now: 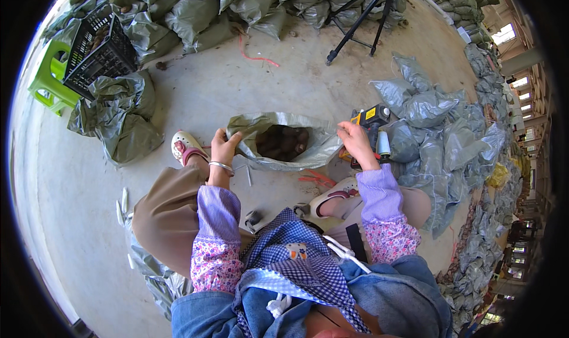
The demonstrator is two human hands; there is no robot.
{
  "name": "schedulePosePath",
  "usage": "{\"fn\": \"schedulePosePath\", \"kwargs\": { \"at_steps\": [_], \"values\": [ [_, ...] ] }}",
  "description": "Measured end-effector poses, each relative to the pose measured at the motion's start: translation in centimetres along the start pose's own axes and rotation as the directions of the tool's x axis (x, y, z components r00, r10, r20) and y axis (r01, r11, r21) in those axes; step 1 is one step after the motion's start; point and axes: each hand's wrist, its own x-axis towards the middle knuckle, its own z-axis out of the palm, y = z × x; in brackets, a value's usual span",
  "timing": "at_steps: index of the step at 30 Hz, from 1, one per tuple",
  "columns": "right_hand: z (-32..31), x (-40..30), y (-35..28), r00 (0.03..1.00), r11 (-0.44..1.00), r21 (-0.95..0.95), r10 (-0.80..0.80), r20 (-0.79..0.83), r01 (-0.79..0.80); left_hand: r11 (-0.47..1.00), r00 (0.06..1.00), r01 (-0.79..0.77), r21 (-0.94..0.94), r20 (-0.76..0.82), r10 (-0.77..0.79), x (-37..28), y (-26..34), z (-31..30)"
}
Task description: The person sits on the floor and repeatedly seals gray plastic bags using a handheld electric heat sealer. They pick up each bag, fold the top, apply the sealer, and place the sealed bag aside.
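Note:
A grey-green woven plastic sack (323, 141) stands between my feet with its mouth spread wide. Several dark brown, roundish tubers or similar produce (284, 143) lie inside, in shadow. My left hand (226, 148) pinches the rim at the left end, thumb over the edge. At the right end, the rim is between the fingers of my right hand (357, 142). Just beyond that hand, a yellow-and-black power tool (377, 115), which looks like a portable bag sewing machine, is partly hidden. A cone of pale thread (383, 142) is attached to it.
Filled sacks (195, 20) are piled along the back, before them a black tripod (355, 27). More sacks (429, 111) lie at right. At left are a green plastic stool (53, 82), a black crate (104, 53) and a crumpled sack (122, 116). Red twine (258, 58) lies on the floor.

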Motion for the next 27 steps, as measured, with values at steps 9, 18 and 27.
{"fn": "schedulePosePath", "kwargs": {
  "at_steps": [9, 18, 27],
  "values": [
    [-1.3, 0.5, -5.0, 0.993, 0.85, 0.523, 0.006, -0.12, 0.058, 0.929, 0.929, -0.37, -0.01, -0.019, 0.37, -0.8, 7.8, 3.1],
    [-4.5, -5.0, -2.6, 0.985, 0.979, 0.151, 0.149, -0.088, -0.135, 0.888, 0.883, -0.453, -0.083, 0.1, 0.459, 0.2, 7.8, 5.7],
    [-0.3, -2.3, -1.6, 0.934, 0.734, -0.653, -0.338, -0.111, 0.188, 0.944, 0.959, -0.281, 0.175, 0.087, 0.27, -3.7, 3.0, 3.9]
  ]
}}
